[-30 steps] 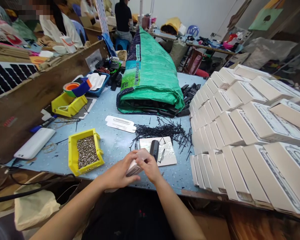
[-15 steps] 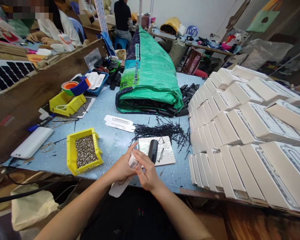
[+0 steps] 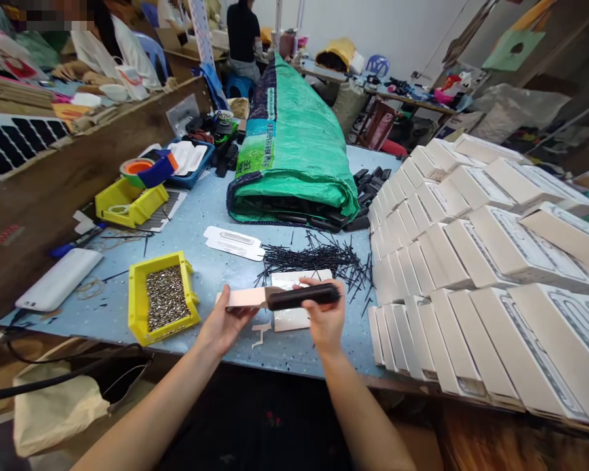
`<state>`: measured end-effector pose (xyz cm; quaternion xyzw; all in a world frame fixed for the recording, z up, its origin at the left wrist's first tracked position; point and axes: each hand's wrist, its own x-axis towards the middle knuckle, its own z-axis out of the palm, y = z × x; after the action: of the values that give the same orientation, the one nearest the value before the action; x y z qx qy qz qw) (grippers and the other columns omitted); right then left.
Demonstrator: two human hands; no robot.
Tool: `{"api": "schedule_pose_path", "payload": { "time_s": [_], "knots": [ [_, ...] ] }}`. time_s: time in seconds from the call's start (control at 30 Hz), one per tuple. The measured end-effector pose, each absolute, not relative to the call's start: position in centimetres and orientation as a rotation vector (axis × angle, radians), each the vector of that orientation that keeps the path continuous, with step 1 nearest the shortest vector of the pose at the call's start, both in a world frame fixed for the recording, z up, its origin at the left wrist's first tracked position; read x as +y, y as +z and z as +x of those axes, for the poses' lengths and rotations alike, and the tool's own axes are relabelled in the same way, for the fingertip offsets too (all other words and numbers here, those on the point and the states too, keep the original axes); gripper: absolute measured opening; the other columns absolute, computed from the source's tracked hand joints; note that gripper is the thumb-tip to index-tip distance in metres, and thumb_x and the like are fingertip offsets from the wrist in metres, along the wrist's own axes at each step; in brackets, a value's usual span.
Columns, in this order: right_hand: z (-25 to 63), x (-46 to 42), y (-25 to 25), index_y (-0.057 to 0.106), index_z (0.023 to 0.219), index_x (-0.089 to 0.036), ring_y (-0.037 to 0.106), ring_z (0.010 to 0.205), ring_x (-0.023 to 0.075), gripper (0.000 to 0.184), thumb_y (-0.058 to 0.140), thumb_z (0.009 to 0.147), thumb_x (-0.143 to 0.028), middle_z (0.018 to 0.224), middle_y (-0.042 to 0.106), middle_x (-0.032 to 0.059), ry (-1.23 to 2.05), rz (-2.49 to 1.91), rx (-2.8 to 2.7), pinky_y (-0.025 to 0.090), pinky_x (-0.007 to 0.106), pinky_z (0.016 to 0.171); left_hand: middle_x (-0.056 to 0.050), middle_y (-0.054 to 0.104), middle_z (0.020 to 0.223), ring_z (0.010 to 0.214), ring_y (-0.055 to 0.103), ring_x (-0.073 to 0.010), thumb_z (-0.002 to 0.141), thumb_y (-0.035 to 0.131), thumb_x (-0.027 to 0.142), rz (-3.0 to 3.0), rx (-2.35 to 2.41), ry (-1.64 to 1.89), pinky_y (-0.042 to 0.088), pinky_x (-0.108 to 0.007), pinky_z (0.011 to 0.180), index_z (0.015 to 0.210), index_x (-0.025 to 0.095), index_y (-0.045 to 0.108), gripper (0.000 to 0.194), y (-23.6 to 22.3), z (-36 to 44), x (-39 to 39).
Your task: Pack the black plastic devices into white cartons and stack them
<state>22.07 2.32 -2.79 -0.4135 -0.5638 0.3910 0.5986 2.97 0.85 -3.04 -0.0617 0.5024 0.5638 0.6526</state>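
My left hand [image 3: 228,329] is closed around a small white carton [image 3: 245,297], held sideways above the table's front edge. In my right hand [image 3: 328,317] is a long black plastic case [image 3: 299,297], gripped between thumb and fingers. The case's left end meets the carton's opening; whether it is inside cannot be seen. Below the hands lies a shiny white card [image 3: 289,319], partly hidden by the right hand. A small white cut-out scrap [image 3: 261,332] rests on the table to its left. Black thin pins [image 3: 319,257] lie heaped behind the card.
White cartons [image 3: 451,261] are stacked high on the right. A yellow bin [image 3: 137,307] of small metal parts stands at left, near a white power bank [image 3: 61,281]. A green sack [image 3: 304,144] with black pieces fills the back. A flat carton [image 3: 233,242] lies mid-table.
My right hand has picked the black case up from the white card and brought it to the carton. My left hand has shifted left with the carton, now turned level. The scrap now shows.
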Motion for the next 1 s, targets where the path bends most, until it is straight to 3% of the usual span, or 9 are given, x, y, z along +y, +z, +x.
{"api": "schedule_pose_path", "payload": {
  "time_s": [0.1,0.2,0.3,0.4,0.53,0.67,0.8,0.87,1.0],
  "knots": [
    [19.4,1.3,-3.0,0.040,0.106,-0.022,0.059,0.115,0.0238,0.056,0.073,0.072,-0.052,0.126,0.054,0.0161,0.787,-0.984,-1.350,0.050,0.042,0.097,-0.013,0.066,0.099,0.089,0.067,-0.0209,0.092,0.048,0.044,0.119,1.099,1.071,0.058,-0.037,0.082,0.105,0.013,0.054,0.034,-3.5,3.9,-0.1],
    [19.1,0.5,-3.0,0.039,0.116,-0.022,0.066,0.098,0.0185,0.057,0.070,0.077,-0.048,0.110,0.063,0.0111,0.830,-0.978,-1.394,0.055,0.033,0.088,-0.016,0.060,0.118,0.108,0.061,-0.0302,0.075,0.065,0.056,0.649,1.289,1.007,0.053,-0.046,0.089,0.118,0.015,0.049,0.061,-4.3,2.8,-1.3],
    [20.6,0.0,-2.7,0.036,0.133,-0.021,0.065,0.099,0.0166,0.060,0.059,0.086,-0.049,0.116,0.062,0.0107,1.033,-0.904,-1.655,0.056,0.027,0.084,-0.014,0.055,0.127,0.117,0.054,-0.0345,0.053,0.084,0.043,1.168,1.477,0.952,0.049,-0.044,0.093,0.124,0.021,0.046,0.084,-5.3,1.5,-2.3],
    [24.0,0.8,-3.1,0.043,0.137,-0.022,0.060,0.110,0.0169,0.043,0.047,0.095,-0.033,0.120,0.060,0.0093,0.964,-0.967,-2.049,0.052,0.033,0.093,-0.010,0.064,0.109,0.097,0.065,-0.0305,0.064,0.076,0.040,1.590,1.566,0.693,0.051,-0.039,0.081,0.126,0.022,0.042,0.073,-5.7,1.1,-2.8],
    [29.6,3.3,-5.4,0.070,0.101,-0.020,0.057,0.107,0.0200,0.022,0.053,0.089,-0.013,0.110,0.062,0.0097,0.479,-1.211,-2.418,0.052,0.039,0.090,-0.007,0.067,0.101,0.087,0.067,-0.0274,0.071,0.069,0.047,1.737,1.668,0.670,0.051,-0.034,0.072,0.128,0.022,0.035,0.071,-5.7,1.3,-2.3],
    [30.7,4.3,-6.8,0.070,0.085,-0.018,0.059,0.101,0.0200,0.011,0.059,0.087,-0.017,0.101,0.065,0.0084,0.483,-1.081,-2.490,0.053,0.037,0.086,-0.009,0.067,0.106,0.094,0.067,-0.0310,0.069,0.068,0.053,1.738,1.612,0.547,0.051,-0.034,0.072,0.130,0.022,0.036,0.075,-5.9,2.0,-1.3],
    [25.9,2.8,-5.4,0.061,0.108,-0.018,0.064,0.081,0.0147,0.022,0.048,0.094,-0.028,0.090,0.066,0.0066,0.696,-1.132,-1.746,0.056,0.031,0.074,-0.013,0.058,0.127,0.103,0.064,-0.0331,0.071,0.068,0.050,1.741,1.574,0.594,0.050,-0.039,0.082,0.139,0.024,0.029,0.083,-6.6,3.1,-1.2],
    [23.2,1.7,-4.2,0.058,0.115,-0.018,0.064,0.077,0.0138,0.027,0.048,0.094,-0.032,0.090,0.065,0.0062,0.770,-1.170,-1.468,0.056,0.029,0.069,-0.014,0.057,0.128,0.101,0.065,-0.0336,0.070,0.069,0.048,1.713,1.582,0.641,0.050,-0.041,0.084,0.142,0.025,0.026,0.087,-7.0,3.5,-1.4],
    [20.4,0.8,-3.5,0.068,0.087,-0.019,0.060,0.091,0.0185,0.014,0.059,0.086,-0.031,0.091,0.065,0.0075,0.733,-1.173,-1.732,0.051,0.036,0.086,-0.010,0.059,0.123,0.108,0.062,-0.0294,0.075,0.065,0.043,1.735,1.547,0.704,0.049,-0.039,0.088,0.134,0.027,0.037,0.068,-7.5,3.4,-1.3]
  ]
}}
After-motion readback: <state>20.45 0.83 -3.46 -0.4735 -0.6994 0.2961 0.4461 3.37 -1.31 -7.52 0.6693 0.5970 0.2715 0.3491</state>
